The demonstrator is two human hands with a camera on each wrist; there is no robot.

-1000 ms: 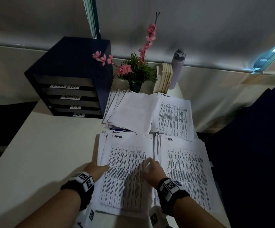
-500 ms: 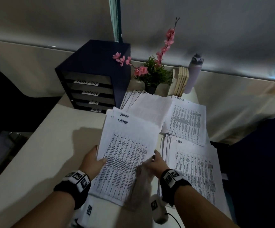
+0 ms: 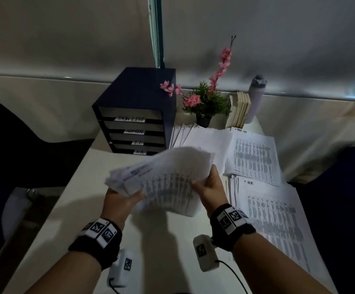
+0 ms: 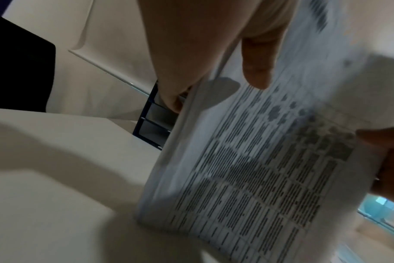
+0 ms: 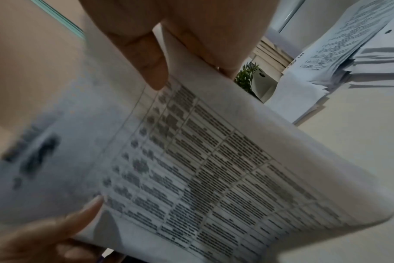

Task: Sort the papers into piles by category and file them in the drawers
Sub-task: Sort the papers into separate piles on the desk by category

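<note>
Both hands hold a stack of printed papers (image 3: 166,177) in the air above the white desk (image 3: 70,209), turned and blurred. My left hand (image 3: 121,198) grips its near left edge, thumb on top, and my right hand (image 3: 209,187) pinches its right edge. The wrist views show the same stack (image 4: 259,169) (image 5: 214,169) with a thumb on the printed face. A dark drawer unit (image 3: 134,115) labelled TASK LIST, ADMIN, I.T. and H.R. stands behind, drawers shut. On the desk lie an H.R. pile (image 3: 274,219), a task list pile (image 3: 253,158) and a fanned pile (image 3: 193,139).
A potted plant with pink flowers (image 3: 206,102), upright books (image 3: 240,109) and a grey bottle (image 3: 256,96) line the back of the desk. A chair (image 3: 17,209) stands left of the desk. A wall with a ledge runs behind.
The ADMIN stack has been lifted off the desk by both hands and swung up toward the drawer unit. The view has shifted left.
</note>
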